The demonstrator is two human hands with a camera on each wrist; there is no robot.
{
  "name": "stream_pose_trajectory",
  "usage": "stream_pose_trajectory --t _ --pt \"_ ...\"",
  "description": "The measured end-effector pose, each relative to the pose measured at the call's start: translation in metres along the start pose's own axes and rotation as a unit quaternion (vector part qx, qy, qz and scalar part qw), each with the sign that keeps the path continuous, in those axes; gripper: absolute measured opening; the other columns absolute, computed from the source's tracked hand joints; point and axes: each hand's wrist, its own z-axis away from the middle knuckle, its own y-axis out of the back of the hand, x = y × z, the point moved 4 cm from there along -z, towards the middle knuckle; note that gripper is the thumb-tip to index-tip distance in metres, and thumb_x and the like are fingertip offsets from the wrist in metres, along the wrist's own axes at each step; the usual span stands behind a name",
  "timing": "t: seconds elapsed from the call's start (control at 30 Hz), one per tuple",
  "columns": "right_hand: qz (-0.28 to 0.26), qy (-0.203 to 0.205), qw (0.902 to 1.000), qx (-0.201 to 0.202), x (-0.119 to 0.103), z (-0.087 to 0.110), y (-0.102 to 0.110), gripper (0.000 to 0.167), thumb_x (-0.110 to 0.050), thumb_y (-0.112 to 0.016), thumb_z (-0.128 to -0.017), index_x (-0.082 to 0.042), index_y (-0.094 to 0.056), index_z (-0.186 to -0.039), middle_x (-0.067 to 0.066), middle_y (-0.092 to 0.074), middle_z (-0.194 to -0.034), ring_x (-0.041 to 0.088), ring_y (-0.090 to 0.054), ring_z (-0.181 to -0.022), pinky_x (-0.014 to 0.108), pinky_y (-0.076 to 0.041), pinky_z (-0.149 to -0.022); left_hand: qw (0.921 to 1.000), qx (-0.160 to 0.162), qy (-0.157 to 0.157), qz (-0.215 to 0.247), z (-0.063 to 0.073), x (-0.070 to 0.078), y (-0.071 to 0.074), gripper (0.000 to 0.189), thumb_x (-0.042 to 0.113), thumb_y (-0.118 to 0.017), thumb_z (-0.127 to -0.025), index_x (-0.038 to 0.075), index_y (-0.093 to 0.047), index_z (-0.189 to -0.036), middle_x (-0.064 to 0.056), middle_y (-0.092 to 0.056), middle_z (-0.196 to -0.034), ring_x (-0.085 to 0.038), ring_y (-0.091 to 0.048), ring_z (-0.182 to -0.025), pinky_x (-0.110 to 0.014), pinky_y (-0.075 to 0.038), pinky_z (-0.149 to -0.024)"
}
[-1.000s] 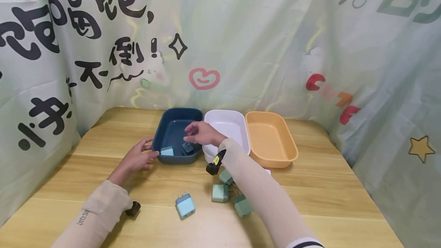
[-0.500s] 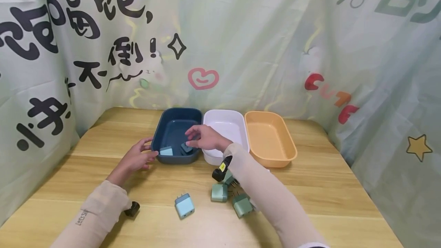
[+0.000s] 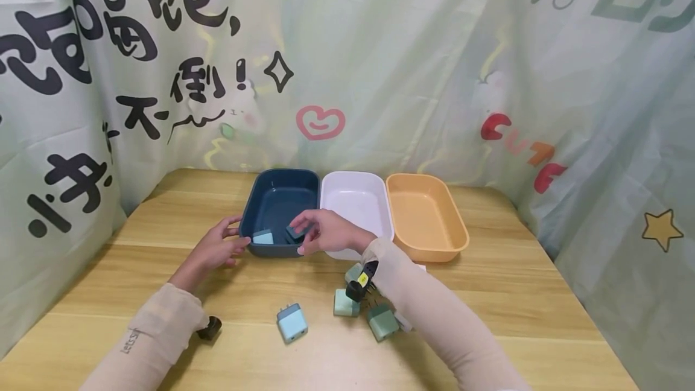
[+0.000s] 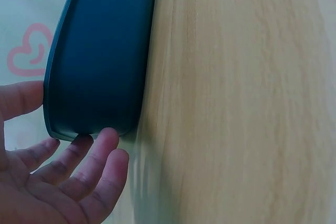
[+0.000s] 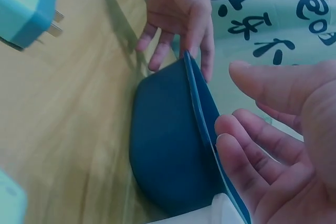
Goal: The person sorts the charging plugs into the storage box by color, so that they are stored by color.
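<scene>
At the left front corner of the dark blue bin [image 3: 271, 198], my left hand [image 3: 217, 247] touches the wall, its thumb at the rim and its relaxed fingers spread. My right hand [image 3: 328, 231] hovers over the right front edge of the same bin, thumb and fingers apart; in the right wrist view nothing lies between them. Inside the bin sit a light blue plug charger [image 3: 263, 237] and a darker charger [image 3: 293, 234], the latter partly behind my right fingers. A blue charger [image 3: 292, 323] lies on the table in front, its prongs pointing away from me.
A white bin [image 3: 353, 189] and an orange bin [image 3: 429, 216] stand in a row right of the blue one. Several green chargers, such as one [image 3: 382, 322] beside my right forearm, lie nearer the front. A printed curtain [image 3: 391, 65] hangs behind the wooden table [image 3: 217, 355].
My right hand has drawn back toward the front right edge of the blue bin. The darker charger shifted slightly in the bin. My left hand has stayed at the corner.
</scene>
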Motion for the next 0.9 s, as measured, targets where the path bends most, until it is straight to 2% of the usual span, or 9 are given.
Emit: stream_pose_trajectory --t 0.23,0.6,0.8,0.9 --pt "-0.002 0.037 0.9990 -0.025 -0.004 0.011 -0.011 0.051 -0.007 -0.081 -0.078 0.000 -0.059 -0.124 0.012 -0.064 -0.113 0.011 -0.064 -0.079 0.025 -0.051 -0.078 1.0000 0.001 -0.004 0.002 -0.001 0.000 0.000 0.069 0.022 -0.060 -0.097 0.012 -0.022 -0.153 -0.026 -0.037 -0.145 -0.034 -0.058 -0.105 -0.037 -0.053 -0.072" --pt "-0.006 0.051 0.9946 -0.090 -0.004 0.025 -0.030 0.058 -0.003 -0.083 -0.074 0.002 -0.057 -0.126 0.019 -0.061 -0.121 0.017 -0.064 -0.086 0.025 -0.053 -0.078 1.0000 0.001 -0.009 0.000 -0.001 0.001 0.000 0.069 0.022 -0.059 -0.097 0.012 -0.021 -0.153 -0.027 -0.037 -0.145 -0.034 -0.058 -0.105 -0.037 -0.053 -0.072" --pt "0.009 0.046 0.9925 -0.113 -0.002 0.033 -0.041 0.058 -0.005 -0.084 -0.074 0.002 -0.058 -0.125 0.017 -0.062 -0.120 0.013 -0.064 -0.085 0.025 -0.053 -0.078 0.9998 -0.001 -0.020 -0.001 0.000 0.002 -0.001 0.070 0.021 -0.059 -0.097 0.009 -0.020 -0.153 -0.030 -0.036 -0.145 -0.036 -0.058 -0.107 -0.038 -0.053 -0.072" --pt "0.011 0.039 0.9917 -0.122 0.001 0.036 -0.047 0.058 -0.006 -0.084 -0.074 0.000 -0.058 -0.125 0.013 -0.063 -0.118 0.010 -0.063 -0.085 0.023 -0.052 -0.077 0.9999 0.002 -0.016 -0.002 0.000 0.001 -0.001 0.069 0.021 -0.059 -0.097 0.010 -0.021 -0.153 -0.029 -0.037 -0.145 -0.036 -0.058 -0.107 -0.037 -0.053 -0.072"
